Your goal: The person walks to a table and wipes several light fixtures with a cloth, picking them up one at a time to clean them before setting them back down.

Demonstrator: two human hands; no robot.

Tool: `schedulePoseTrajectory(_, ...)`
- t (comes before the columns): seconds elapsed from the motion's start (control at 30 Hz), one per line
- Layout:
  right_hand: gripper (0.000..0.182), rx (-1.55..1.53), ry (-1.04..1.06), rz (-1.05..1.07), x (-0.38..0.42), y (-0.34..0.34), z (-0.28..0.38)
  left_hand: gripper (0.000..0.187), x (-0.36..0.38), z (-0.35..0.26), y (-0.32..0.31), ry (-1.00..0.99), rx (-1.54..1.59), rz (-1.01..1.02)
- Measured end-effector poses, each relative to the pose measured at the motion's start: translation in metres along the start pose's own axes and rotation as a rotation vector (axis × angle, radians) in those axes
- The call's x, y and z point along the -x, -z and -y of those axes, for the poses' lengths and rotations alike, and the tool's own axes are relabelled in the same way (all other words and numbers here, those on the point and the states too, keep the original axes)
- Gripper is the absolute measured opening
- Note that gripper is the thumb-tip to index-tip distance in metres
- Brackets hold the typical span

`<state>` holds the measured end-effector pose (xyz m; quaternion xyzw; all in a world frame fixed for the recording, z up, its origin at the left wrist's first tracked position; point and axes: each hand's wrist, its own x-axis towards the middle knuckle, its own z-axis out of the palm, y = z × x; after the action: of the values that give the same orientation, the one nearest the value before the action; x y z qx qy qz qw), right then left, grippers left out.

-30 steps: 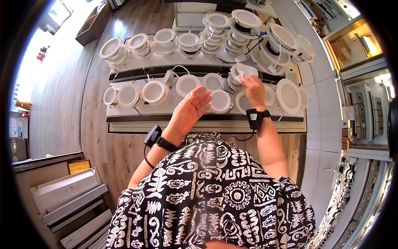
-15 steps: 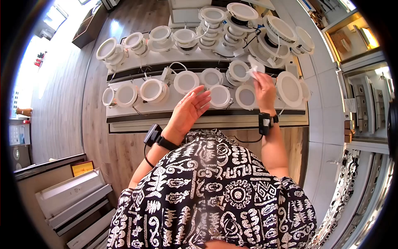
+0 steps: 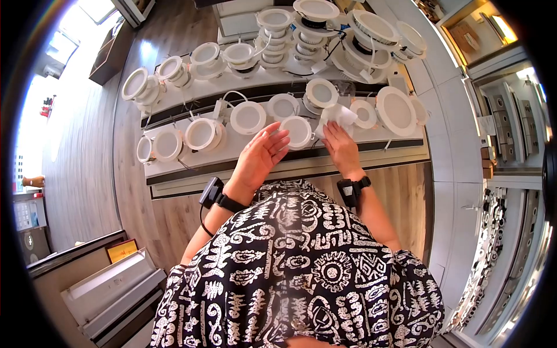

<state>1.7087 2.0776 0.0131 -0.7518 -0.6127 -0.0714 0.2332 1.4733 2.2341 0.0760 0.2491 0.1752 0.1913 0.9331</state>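
My right hand [image 3: 341,148] presses a crumpled white tissue [image 3: 338,115] over a round downlight in the front row, and the tissue mostly hides that light. My left hand [image 3: 261,155] is raised with its fingers apart and nothing in it, near the front edge of a round white downlight [image 3: 296,132]. Behind the tissue sits a downlight with a ribbed body [image 3: 321,93]. To its right are a small ring light [image 3: 363,114] and a large round panel light [image 3: 396,111].
Several stacked downlights [image 3: 274,20] stand in the back row. More lights, such as one round white light [image 3: 167,144], sit at the left. Loose cables lie between them. A glass-fronted cabinet [image 3: 510,124] is at the right, white boxes [image 3: 110,284] at the lower left.
My right hand has moved left and toward me with the tissue, onto a front-row light. My left hand has barely moved. The view has shifted slightly.
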Motion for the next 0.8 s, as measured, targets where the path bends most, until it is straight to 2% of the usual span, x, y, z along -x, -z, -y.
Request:
schedulePoseTrajectory(0.1, 0.038, -0.139, -0.11, 0.043, 0.015, 0.002, -0.003, 0.046, 0.002, -0.001, -0.004, 0.0, -0.003, -0.004)
schedulePoseTrajectory(0.2, 0.038, -0.045, -0.13, -0.01, 0.007, 0.017, 0.007, 0.046, 0.002, -0.001, -0.001, -0.01, -0.004, 0.001)
schedulePoseTrajectory(0.3, 0.037, 0.232, -0.045, -0.165, -0.013, 0.02, 0.022, 0.045, 0.004, -0.001, -0.001, -0.012, -0.011, 0.002)
schedulePoseTrajectory(0.4, 0.037, 0.264, -0.018, -0.145, -0.011, 0.01, 0.019, 0.045, 0.005, -0.001, -0.002, 0.001, -0.003, -0.008)
schedulePoseTrajectory(0.5, 0.035, 0.043, 0.006, -0.114, -0.006, 0.0, 0.012, 0.046, 0.006, 0.001, -0.001, -0.005, -0.004, -0.002)
schedulePoseTrajectory(0.7, 0.029, -0.29, -0.127, -0.188, 0.006, 0.008, 0.013, 0.046, 0.011, -0.001, 0.0, -0.036, 0.005, 0.014)
schedulePoseTrajectory(0.8, 0.029, -0.136, -0.089, -0.413, -0.008, 0.041, 0.0, 0.046, 0.014, -0.002, 0.001, -0.052, 0.008, 0.022)
